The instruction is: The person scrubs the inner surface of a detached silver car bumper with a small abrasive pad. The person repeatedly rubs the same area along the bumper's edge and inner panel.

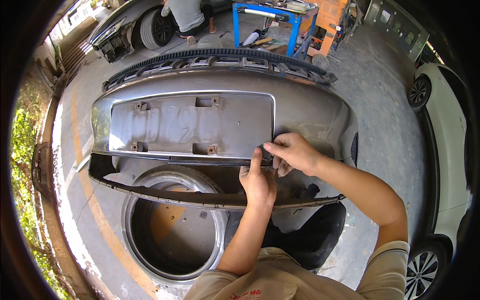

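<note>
A grey-brown car bumper (315,107) lies in front of me, its plate recess (245,110) facing up and framed by a shiny edge. Along the recess's lower side runs a narrow dark strip (210,162). My left hand (259,182) grips the bumper's edge at the recess's lower right corner, thumb on top and fingers curled underneath, partly hidden. Right beside it, my right hand (296,154) is closed at the same corner, thumb near my left thumb. What its fingertips pinch there is dark and too small to make out.
A tire (131,225) lies under the bumper's near side. Behind the bumper is a black slatted grille part (200,54). Farther back are a blue tool cart (295,35), a crouching person (185,17) at a car wheel (156,30), and a pale car (452,150) at right.
</note>
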The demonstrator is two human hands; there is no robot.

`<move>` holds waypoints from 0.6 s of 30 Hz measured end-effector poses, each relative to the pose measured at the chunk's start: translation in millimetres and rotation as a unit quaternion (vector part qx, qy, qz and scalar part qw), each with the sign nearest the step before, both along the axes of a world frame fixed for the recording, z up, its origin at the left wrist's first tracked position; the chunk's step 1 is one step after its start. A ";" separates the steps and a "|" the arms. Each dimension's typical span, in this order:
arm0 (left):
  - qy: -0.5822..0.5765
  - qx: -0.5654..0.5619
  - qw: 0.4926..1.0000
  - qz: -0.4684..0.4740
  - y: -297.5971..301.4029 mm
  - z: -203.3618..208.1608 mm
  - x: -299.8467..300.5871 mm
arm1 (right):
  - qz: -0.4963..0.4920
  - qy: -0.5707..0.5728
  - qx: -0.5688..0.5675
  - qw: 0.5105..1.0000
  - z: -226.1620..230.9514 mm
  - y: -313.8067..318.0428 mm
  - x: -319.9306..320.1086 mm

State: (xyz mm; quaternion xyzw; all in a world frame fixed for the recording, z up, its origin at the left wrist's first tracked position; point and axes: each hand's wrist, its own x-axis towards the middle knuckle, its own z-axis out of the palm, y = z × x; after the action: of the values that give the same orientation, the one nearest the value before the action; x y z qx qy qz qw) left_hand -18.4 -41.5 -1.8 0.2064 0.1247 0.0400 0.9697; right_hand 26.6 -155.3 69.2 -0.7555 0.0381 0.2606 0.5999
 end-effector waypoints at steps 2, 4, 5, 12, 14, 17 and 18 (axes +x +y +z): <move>0.007 0.002 1.000 0.006 -0.9 2.2 1.4 | 0.005 -0.002 0.001 1.000 0.9 0.2 0.0; 0.010 0.011 1.000 0.010 -1.6 5.0 2.3 | 0.015 -0.008 0.001 1.000 2.3 0.1 0.4; 0.010 0.018 1.000 0.012 -2.1 5.9 2.5 | 0.016 -0.011 0.000 1.000 1.8 -0.1 1.0; -0.007 0.041 0.999 0.012 -4.5 -6.1 6.9 | 0.017 -0.017 -0.005 1.000 2.9 0.5 0.7; 0.002 0.045 0.999 -0.002 -1.0 -7.6 8.1 | 0.021 -0.021 -0.006 1.000 1.7 0.8 1.2; 0.023 0.061 0.998 -0.007 0.0 -5.0 7.3 | 0.020 -0.030 -0.015 0.999 2.0 1.8 0.5; 0.032 0.069 0.997 -0.005 -0.4 -3.9 7.0 | 0.022 -0.035 -0.018 0.999 2.3 1.4 0.2</move>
State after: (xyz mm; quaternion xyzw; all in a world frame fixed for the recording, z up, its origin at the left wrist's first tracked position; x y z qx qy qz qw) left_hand -11.4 -41.9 -5.7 0.2744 0.1511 0.0367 0.9489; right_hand 26.8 -153.8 71.6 -0.7755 0.0057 0.2463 0.5813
